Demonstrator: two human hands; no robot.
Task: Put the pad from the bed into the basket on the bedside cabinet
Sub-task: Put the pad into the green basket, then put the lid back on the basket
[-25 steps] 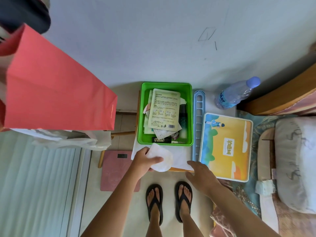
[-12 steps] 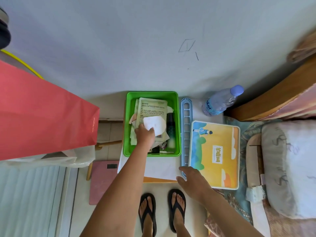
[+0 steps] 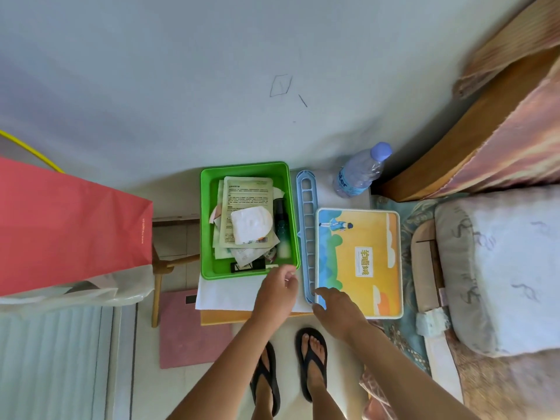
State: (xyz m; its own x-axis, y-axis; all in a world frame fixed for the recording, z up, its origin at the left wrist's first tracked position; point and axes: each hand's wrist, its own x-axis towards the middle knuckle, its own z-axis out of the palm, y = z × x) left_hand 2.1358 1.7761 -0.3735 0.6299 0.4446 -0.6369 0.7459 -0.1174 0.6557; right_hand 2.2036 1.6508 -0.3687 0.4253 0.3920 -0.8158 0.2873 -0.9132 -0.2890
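A red paper bag (image 3: 69,228) is standing at the far left, with crumpled clear plastic (image 3: 91,294) bunching under its lower edge and a pink flat slab (image 3: 188,328) lying on the floor below it. Next along, the green basket (image 3: 207,225) is sitting on the bedside cabinet (image 3: 224,294), whose top is showing white just in front of it. The white pad (image 3: 251,224) is lying inside the basket, resting flat on a printed sachet (image 3: 247,195) and a stack of other packets, with a dark green bottle (image 3: 280,219) lying just beside it against the basket's right wall. The left hand (image 3: 277,291) is hovering over the basket's near right corner, empty, its fingers loosely curling and touching nothing. A pale blue slotted strip (image 3: 306,231) is lying between the basket and a yellow and blue illustrated box (image 3: 360,262). The right hand (image 3: 336,307) is reaching with spread fingers, its fingertips touching the near left corner of that box, gripping nothing. A water bottle (image 3: 359,172) is lying behind the box near the pale wall (image 3: 212,71). At the far right, a wooden bed frame (image 3: 454,147) is bordering a pale pillow (image 3: 503,262). Two feet in black flip-flops (image 3: 312,362) are standing on the light floor.
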